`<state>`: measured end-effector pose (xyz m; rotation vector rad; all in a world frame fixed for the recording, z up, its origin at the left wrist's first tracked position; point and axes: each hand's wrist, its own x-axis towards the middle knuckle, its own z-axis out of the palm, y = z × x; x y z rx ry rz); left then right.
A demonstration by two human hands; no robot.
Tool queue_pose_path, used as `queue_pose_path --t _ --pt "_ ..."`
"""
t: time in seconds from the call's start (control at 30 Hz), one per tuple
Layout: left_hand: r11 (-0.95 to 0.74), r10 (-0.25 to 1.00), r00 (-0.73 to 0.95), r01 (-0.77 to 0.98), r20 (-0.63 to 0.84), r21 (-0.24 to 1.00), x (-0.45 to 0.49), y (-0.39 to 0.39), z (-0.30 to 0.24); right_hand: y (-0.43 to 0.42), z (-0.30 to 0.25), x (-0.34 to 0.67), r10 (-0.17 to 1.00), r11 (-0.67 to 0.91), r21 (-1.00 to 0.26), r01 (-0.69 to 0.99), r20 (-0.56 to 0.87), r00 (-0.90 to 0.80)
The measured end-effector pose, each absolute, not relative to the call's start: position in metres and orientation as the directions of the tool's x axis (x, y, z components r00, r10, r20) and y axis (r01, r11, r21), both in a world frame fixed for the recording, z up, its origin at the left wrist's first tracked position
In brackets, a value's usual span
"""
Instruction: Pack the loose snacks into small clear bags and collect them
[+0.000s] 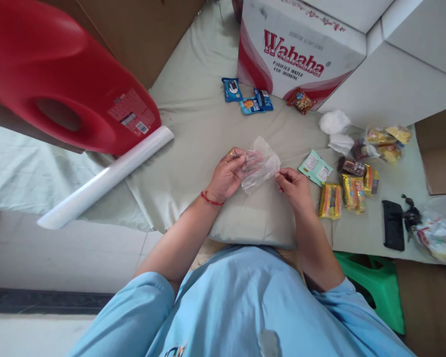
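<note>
A crumpled clear plastic bag (263, 166) is stretched between my two hands above the cloth-covered surface. My left hand (230, 171), with a red string round the wrist, pinches the bag's left side. The fingertips of my right hand (292, 184) are closed on its right edge. Just right of my right hand lies a mint-green packet (315, 167). Beyond it sit several yellow snack packets (330, 201) and a dark brown packet (351, 167).
A Wahaha carton (301, 54) stands at the back, with blue snack packets (232, 89) and an orange-brown packet (302, 101) before it. At left are a red jug (107, 89) and a white roll (107, 178). A black phone (393, 225) and a filled bag (440, 230) lie at right.
</note>
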<state>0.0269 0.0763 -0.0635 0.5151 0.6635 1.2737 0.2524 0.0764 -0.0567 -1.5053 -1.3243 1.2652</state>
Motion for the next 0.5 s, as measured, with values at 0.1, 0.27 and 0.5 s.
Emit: queue_pose_path --t 0.1,0.27,0.5 --pt "0.191 0.980 0.102 -0.733 -0.173 0.653 0.023 0.078 -0.064 0.075 -0.054 0.255 0.988 -0.149 -0.965 0.214 -0.151 0.008" --pt "0.204 0.974 0.096 -0.757 -0.203 0.621 0.020 0.079 -0.063 0.067 -0.048 0.269 0.969 -0.195 -0.973 0.125 -0.172 0.179" --pt "0.203 0.977 0.118 -0.762 -0.177 0.615 0.023 0.078 -0.061 0.055 -0.046 0.227 0.897 -0.439 -0.898 -0.033 -0.436 -0.066"
